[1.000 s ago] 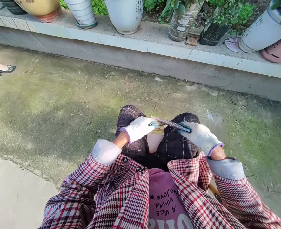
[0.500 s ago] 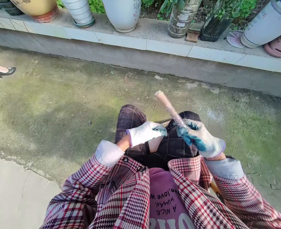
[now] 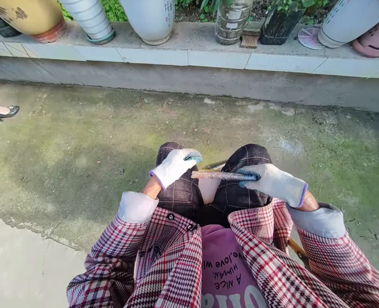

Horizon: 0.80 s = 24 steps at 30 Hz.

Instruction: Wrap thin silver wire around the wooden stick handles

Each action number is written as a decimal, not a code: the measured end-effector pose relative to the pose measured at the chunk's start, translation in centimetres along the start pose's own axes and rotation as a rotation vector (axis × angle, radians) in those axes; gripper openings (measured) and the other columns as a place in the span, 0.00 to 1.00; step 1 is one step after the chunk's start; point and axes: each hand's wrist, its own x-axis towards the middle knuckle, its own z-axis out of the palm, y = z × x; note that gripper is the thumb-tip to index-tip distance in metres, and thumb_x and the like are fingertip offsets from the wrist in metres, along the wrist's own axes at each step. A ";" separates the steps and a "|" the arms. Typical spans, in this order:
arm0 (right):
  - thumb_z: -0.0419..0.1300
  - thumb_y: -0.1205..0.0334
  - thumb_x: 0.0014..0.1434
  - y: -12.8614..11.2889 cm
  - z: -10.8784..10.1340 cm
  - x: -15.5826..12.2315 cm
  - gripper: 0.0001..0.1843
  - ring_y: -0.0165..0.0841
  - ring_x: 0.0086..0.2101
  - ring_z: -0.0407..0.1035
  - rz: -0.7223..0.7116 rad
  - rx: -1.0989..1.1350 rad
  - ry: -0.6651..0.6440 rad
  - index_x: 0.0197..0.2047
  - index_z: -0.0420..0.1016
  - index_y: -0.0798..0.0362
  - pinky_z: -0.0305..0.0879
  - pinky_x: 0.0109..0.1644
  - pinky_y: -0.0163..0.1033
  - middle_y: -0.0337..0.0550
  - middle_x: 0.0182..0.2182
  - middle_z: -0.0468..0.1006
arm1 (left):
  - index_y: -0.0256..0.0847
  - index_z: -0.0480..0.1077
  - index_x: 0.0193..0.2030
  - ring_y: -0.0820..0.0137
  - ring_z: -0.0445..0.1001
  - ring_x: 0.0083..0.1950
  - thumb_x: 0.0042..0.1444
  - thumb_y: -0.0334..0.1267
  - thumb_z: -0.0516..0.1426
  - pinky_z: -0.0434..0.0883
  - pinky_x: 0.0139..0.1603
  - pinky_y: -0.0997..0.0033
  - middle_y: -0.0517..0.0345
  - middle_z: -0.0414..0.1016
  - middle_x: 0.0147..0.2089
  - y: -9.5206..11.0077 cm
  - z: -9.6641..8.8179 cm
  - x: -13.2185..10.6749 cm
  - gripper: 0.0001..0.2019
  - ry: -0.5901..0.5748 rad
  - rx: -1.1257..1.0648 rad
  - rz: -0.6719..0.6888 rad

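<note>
My right hand (image 3: 274,182), in a white glove with a blue-green coated palm, is closed around a wooden stick (image 3: 205,175). Shiny thin wire or thread is wound along the stick near my fingers, and its bare end points left. The stick lies nearly level above my knees. My left hand (image 3: 176,166), gloved alike, is over the left knee just beyond the stick's bare end, with fingers pressed together. Faint strands show between the stick and the left hand; what those fingers pinch is too fine to make out.
A low tiled ledge (image 3: 218,59) runs across the front, carrying several flower pots, a cut plastic bottle planter (image 3: 232,25) and a small brush head (image 3: 249,39). At the far left is another person's shoe (image 3: 9,112). Mossy concrete (image 3: 89,132) surrounds my plaid-trousered legs.
The stick has swung down from a raised slant to nearly level, its bare end now leftward. My left hand has moved left and slightly up, away from my right hand.
</note>
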 end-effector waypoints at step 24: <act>0.68 0.56 0.52 1.5 0.4 1.4 0.12 0.37 0.31 0.74 0.034 0.169 -0.174 0.39 0.85 0.52 0.71 0.37 0.39 0.42 0.31 0.82 | 0.38 0.81 0.48 0.67 0.77 0.42 0.59 0.45 0.60 0.73 0.41 0.70 0.52 0.84 0.46 -0.4 1.2 0.2 0.16 -0.034 -0.161 -0.088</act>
